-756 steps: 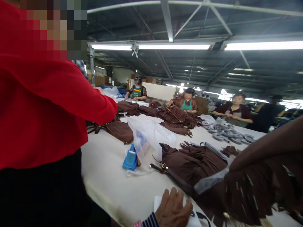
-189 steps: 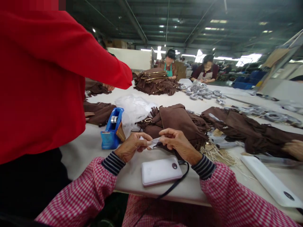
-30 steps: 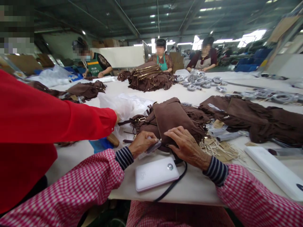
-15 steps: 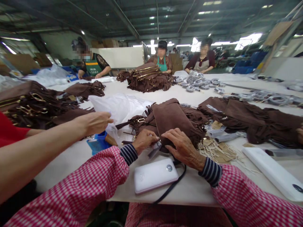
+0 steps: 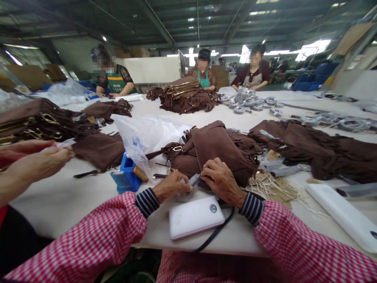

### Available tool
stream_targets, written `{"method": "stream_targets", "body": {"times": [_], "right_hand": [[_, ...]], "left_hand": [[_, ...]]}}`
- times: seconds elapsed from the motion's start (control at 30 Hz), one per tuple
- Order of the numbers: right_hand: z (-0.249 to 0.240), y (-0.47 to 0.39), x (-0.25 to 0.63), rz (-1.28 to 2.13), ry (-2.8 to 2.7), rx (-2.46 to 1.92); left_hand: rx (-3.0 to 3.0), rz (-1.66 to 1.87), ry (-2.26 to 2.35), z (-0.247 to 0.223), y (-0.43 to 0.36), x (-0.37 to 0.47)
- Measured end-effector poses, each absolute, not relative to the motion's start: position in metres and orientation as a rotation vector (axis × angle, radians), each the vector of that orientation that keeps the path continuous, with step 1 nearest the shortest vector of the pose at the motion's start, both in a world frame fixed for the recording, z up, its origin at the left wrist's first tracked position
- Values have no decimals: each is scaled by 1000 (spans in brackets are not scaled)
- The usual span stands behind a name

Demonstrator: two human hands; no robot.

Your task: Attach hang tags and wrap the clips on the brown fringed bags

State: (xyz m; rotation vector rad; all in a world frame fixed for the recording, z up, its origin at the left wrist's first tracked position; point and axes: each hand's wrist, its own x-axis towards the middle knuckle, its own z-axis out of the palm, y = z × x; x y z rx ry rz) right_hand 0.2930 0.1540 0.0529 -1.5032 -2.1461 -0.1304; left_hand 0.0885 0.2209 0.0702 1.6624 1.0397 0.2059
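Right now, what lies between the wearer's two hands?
The head view shows a translucent plastic piece, held in the left hand, its end near the right hand.

From one head-worn camera we look forward and down, our left hand [image 5: 172, 186] and right hand [image 5: 222, 181] near, the roof [image 5: 118, 21] far.

A white power bank [image 5: 196, 218] is lying near the front edge of the bench [image 5: 94, 204], and a dark cord [image 5: 215, 235] is curving beside it. To the left, a blue tape dispenser [image 5: 126, 179] is sitting under the edge of a translucent plastic bag [image 5: 153, 133]. Brown tags [image 5: 279, 194] are lying among tangled white strings [image 5: 263, 188]. Grey wrapped coils [image 5: 250, 101] are heaping up farther back, where a person in a green apron [image 5: 116, 81] is bending forward.
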Motion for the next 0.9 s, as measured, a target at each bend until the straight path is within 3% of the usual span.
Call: {"method": "stream_targets", "body": {"times": [0.4, 0.9], "right_hand": [[52, 153, 301, 6, -2070, -1400], [51, 148, 292, -93, -2147, -1487]], "left_hand": [[1561, 240, 1005, 70, 223, 102], [1598, 407, 1077, 55, 233, 117]]}}
